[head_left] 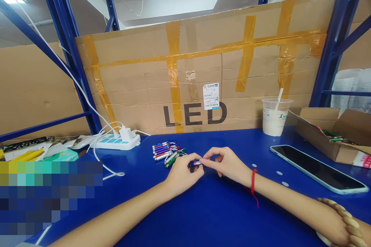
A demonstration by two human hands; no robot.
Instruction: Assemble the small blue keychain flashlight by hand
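Note:
My left hand (185, 173) is closed around a small blue metal tube (194, 163) with a silvery end, which looks like a mini flashlight. At the tube's right end, the thumb and index finger of my right hand (224, 162) are pinched together. Any small part between those fingertips is too tiny to make out. Just behind my left hand lies a pile of similar small tubes (165, 149) in blue, red, purple, silver and green. My left hand partly covers the green ones at the front of the pile.
A white power strip (116, 142) with cables sits at the back left, near packets and papers (60, 154). On the right are a phone (319, 168), a drink cup with a straw (274, 117) and an open cardboard box (333, 139). Cardboard (139, 92) walls off the back.

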